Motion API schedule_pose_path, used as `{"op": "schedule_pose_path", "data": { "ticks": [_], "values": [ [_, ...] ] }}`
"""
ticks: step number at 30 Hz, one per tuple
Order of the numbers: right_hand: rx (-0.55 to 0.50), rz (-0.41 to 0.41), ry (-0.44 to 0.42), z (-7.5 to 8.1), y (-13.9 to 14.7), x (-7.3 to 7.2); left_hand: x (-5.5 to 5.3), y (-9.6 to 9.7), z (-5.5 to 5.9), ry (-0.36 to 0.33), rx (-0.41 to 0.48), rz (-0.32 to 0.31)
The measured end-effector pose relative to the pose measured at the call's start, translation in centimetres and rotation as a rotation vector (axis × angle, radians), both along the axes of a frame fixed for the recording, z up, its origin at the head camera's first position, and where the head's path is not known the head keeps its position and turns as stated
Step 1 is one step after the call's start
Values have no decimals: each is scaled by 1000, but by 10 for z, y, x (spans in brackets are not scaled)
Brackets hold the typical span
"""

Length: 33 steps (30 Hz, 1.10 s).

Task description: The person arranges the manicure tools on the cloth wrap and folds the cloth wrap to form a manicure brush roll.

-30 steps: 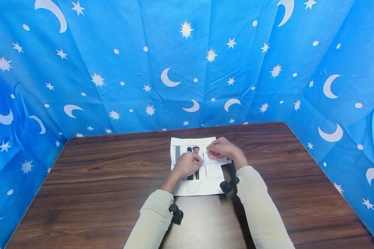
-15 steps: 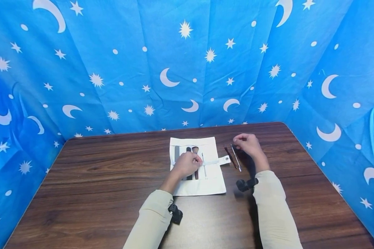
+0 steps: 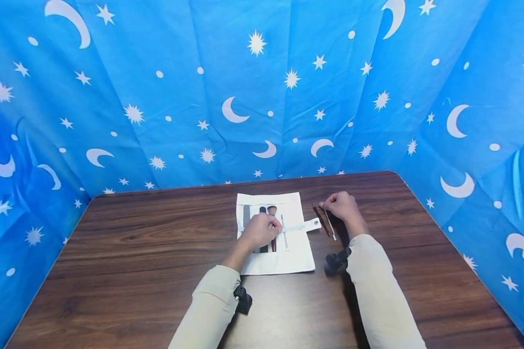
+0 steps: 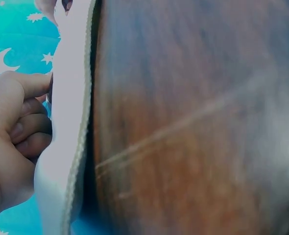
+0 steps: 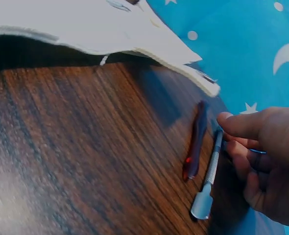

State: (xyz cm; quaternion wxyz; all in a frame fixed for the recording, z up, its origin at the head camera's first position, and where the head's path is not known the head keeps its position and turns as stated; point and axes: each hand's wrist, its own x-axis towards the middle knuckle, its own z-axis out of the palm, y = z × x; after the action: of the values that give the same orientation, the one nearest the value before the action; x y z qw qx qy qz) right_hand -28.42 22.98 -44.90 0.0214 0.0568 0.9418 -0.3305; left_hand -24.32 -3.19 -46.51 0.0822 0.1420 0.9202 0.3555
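Your right hand point(image 3: 342, 206) pinches top end of silver tool point(image 5: 212, 166), thumb to fingertips. Tool's on table point(image 3: 135, 252) right of white pouch point(image 3: 284, 263), red stick point(image 5: 196, 142) just beside. Your left hand point(image 3: 258, 230): fingers curled at pouch, can't tell if gripping.

Blue moon-and-star cloth point(image 3: 262, 99) behind a dark wooden table point(image 3: 148, 252)

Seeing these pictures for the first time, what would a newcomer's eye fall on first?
The bright blue backdrop with white moons and stars, behind the wood-grained table. Next, the white pouch lying open on the table, the left hand over it. To the pouch's right, the right hand is at one end of a silver tool.
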Motion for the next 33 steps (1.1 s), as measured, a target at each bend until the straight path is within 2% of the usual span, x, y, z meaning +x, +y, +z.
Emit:
{"op": "schedule_pose_path", "data": {
  "ticks": [5,9,12,17,23,33],
  "values": [
    [24,-22,-2,0,-1,-2,-1,2,5,25,-19,-15],
    [26,-32,-8,1,0,-3,-3,8,8,37,-1,-31],
    [32,-26,-4,1,2,-4,-5,15,7,26,10,-39],
    [39,-18,0,1,1,-3,-4,21,4,2,-36,-44],
    [56,-28,-13,3,-2,-1,-3,20,3,-25,-27,-31],
    [163,-35,2,0,-8,-4,-3,21,1,5,-40,1]
  ]
}}
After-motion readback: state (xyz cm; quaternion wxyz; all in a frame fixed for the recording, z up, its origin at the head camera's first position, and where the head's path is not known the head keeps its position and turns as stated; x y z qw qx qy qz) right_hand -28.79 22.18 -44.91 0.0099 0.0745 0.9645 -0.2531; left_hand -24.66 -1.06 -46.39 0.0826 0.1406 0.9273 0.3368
